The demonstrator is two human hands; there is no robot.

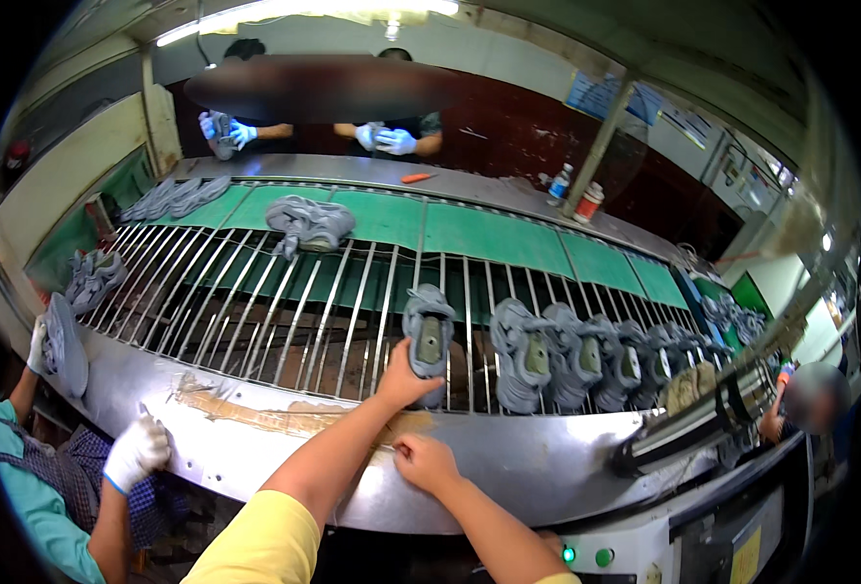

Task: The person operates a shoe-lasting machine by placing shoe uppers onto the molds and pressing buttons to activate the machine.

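Observation:
My left hand (407,376) is closed around the near end of a grey lace-up shoe (428,326), its thumb at the opening where a greenish insole shows. The shoe rests on or just over the metal bars of the conveyor (353,326); I cannot tell which. Close by, my right hand (426,462) is curled at the steel ledge (538,453), below the brown tape (285,417). Whatever its fingers may hold is hidden. To the right of the held shoe stands a row of similar grey shoes (523,360).
More grey shoes (309,224) lie on the green belt (469,238). At left, a co-worker's white-gloved hand (139,453) is near the ledge; another holds a shoe (64,346). Across the line, two people hold shoes. A metal cylinder (688,423) juts over the ledge at right.

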